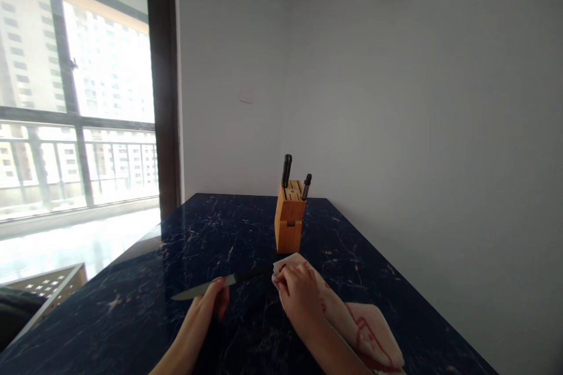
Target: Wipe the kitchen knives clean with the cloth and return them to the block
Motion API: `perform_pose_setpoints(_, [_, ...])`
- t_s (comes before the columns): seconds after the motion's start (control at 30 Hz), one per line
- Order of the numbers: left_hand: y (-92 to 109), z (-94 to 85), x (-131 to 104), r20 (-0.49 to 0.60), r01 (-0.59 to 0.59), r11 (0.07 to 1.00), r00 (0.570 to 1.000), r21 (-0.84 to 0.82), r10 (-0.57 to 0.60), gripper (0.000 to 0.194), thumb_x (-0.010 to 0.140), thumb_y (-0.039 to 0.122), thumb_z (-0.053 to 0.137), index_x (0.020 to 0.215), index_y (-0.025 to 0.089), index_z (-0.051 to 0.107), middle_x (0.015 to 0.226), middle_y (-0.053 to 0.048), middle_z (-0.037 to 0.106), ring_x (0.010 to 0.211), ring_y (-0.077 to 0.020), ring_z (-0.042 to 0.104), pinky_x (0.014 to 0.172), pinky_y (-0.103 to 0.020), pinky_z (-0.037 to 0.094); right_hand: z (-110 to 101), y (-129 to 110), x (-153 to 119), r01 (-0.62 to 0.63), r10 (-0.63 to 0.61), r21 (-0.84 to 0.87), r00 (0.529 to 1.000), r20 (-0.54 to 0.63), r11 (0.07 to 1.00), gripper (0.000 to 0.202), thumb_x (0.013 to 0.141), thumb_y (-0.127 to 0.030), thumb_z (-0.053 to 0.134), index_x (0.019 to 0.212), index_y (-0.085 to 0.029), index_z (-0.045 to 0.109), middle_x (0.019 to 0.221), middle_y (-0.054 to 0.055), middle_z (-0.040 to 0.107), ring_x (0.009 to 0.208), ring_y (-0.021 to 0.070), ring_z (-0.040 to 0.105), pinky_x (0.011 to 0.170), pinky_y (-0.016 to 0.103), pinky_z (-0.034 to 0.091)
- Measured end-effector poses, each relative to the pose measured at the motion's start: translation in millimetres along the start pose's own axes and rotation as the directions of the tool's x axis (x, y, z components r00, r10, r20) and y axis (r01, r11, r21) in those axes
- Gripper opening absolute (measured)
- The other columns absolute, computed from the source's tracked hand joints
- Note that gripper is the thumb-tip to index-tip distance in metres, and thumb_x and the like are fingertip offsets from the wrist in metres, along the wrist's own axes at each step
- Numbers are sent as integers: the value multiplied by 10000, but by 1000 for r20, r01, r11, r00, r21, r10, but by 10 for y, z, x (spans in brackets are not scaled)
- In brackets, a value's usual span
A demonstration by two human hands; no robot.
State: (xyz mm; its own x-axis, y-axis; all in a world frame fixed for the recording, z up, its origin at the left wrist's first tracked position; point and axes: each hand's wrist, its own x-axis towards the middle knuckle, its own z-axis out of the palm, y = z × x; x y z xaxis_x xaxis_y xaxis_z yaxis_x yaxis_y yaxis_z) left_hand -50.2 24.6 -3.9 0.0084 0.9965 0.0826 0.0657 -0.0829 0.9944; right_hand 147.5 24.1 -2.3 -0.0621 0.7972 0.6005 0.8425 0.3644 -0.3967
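Note:
My left hand (pixel 214 297) is closed on a kitchen knife (pixel 192 292), gripping the blade near its handle end. The blade points left, and its black handle reaches right toward my other hand. In my right hand (pixel 302 297) is a bunched part of a pale towel (pixel 373 331) with red markings; the rest of the towel trails over the table to the lower right. Just beyond the right hand stands a wooden knife block (pixel 289 228), upright. Two handles stick out of its top: a black one (pixel 287 171) and a shorter dark one with a metallic part (pixel 306 186).
A dark blue marbled table (pixel 220 228) lies under everything, its right edge near a grey wall (pixel 417 117). To the left are a bright window (pixel 109 88) and, below the table's edge, a light perforated basket-like object (pixel 61 290).

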Motion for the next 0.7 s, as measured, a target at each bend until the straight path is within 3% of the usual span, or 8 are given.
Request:
perform_pose_setpoints(0.1, [34,-74,21,-45,16,950,998,-313,-32,356,774,419,420,492,207,374,424,72,347,438,-84,308,474,-223,302,17,-22,-13,11,0,174,998,-60,985,254,774,-149,480,1008,-221,548,879,45,591,881,210,505,861,414,347])
perform_pose_setpoints(0.17, [39,-88,34,27,60,856,998,-514,-54,319,758,361,451,494,209,357,420,79,316,421,-75,268,455,-221,300,16,-66,-22,-5,28,371,998,-57,929,444,781,-195,505,1213,-220,404,901,39,567,867,182,519,842,373,388])
perform_pose_setpoints(0.23, [41,-74,32,146,138,768,988,-625,-60,306,745,327,476,486,208,365,402,84,287,404,-69,239,443,-223,301,-19,-128,-26,-54,48,575,999,25,816,581,775,-240,545,1296,-240,288,851,7,561,790,148,544,790,323,432])
perform_pose_setpoints(0.33, [51,-26,-1,345,288,712,936,-641,-68,323,744,318,490,463,204,379,372,88,254,380,-59,212,436,-226,299,-138,-246,-23,-120,15,771,990,141,626,475,743,-301,609,1186,-271,443,843,-6,585,755,136,567,711,271,464])
perform_pose_setpoints(0.43, [85,14,-57,476,385,690,877,-613,-66,334,759,329,490,466,197,401,366,88,247,370,-55,214,452,-228,303,-295,-378,-24,-101,-39,834,989,146,543,190,722,-311,635,892,-235,603,879,13,620,829,160,578,751,276,456])
perform_pose_setpoints(0.5, [124,30,-99,523,392,707,852,-589,-36,376,793,403,454,488,184,444,375,77,280,378,-58,253,468,-227,304,-407,-456,-24,-77,-49,833,991,124,549,127,729,-304,628,826,-224,608,853,13,633,824,161,582,758,280,450])
perform_pose_setpoints(0.6, [172,48,-147,577,357,775,816,-521,11,576,818,596,277,537,155,519,397,44,361,391,-62,301,452,-219,268,-615,-519,36,-49,33,769,999,36,638,110,770,-317,578,814,-218,599,791,3,623,747,140,572,695,259,451])
perform_pose_setpoints(0.7, [151,60,-134,564,287,843,826,-455,23,681,800,664,167,521,150,516,405,31,393,375,-56,300,419,-209,210,-913,-475,234,-7,126,667,983,-130,745,158,792,-346,539,805,-196,587,678,-11,578,649,121,546,620,238,443])
